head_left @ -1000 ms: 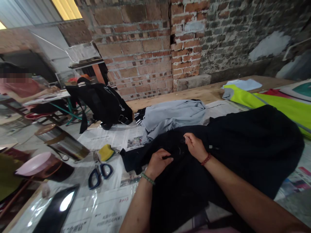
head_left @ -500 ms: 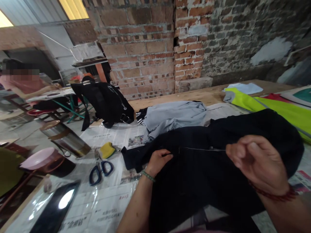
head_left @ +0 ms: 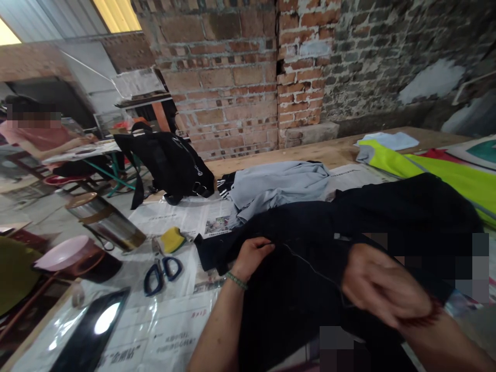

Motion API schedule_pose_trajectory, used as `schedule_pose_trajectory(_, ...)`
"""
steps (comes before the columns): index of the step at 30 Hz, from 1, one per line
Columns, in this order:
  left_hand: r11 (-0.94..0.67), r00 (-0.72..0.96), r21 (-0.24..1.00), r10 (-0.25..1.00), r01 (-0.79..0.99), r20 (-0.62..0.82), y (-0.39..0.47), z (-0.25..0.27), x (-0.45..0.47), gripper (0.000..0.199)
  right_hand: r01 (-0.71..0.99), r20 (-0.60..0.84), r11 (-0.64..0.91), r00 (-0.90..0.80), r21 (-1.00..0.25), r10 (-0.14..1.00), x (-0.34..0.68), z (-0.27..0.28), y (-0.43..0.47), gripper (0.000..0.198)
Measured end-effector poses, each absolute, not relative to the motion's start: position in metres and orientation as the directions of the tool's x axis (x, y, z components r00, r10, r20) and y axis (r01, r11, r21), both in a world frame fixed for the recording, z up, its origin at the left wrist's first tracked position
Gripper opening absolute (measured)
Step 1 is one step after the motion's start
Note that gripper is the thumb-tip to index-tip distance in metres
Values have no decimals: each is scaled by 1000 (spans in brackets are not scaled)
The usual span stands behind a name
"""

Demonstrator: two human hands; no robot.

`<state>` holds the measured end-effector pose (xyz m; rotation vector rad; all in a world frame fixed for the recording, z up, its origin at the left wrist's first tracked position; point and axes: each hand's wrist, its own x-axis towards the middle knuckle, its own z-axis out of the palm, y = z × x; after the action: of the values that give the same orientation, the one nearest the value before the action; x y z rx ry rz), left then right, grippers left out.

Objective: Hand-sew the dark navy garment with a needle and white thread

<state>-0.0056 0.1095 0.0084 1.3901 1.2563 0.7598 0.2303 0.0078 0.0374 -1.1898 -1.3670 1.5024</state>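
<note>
A black garment (head_left: 287, 294) lies spread across the table in front of me. My left hand (head_left: 253, 256), with a green beaded bracelet, pinches its cloth left of the middle. From near those fingertips a thin light thread (head_left: 306, 261) runs in a slack curve towards my right hand (head_left: 382, 284). The right hand is closed, low over the garment's right part, and somewhat blurred; a red bracelet circles its wrist. Its fingertips are hidden, so a needle cannot be made out. Left of the garment lie blue-handled scissors (head_left: 163, 268) and a yellow sponge-like piece (head_left: 172, 239).
Newspaper under clear plastic covers the table. A phone-like black slab (head_left: 87, 336), steel flask (head_left: 104, 219) and pink-topped container (head_left: 73, 256) stand or lie left. Behind are a black bag (head_left: 174, 165), grey cloth (head_left: 282, 181) and a yellow vest (head_left: 426, 168). A person (head_left: 34, 134) sits far left.
My right hand has come down and slightly left, turning over. The thread, stretched straight before, now hangs slack. My left hand keeps its pinch in the same place.
</note>
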Motion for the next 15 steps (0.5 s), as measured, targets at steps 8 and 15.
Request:
schedule_pose_trajectory(8,87,258,972,956,217,-144,110,8,-7,19,246,-248,-187,-247,-951,937,165,16,43,19)
schedule_pose_trajectory(15,78,233,968,963,237,-135,110,8,-7,21,326,-249,-180,-185,-928,951,157,4,57,19)
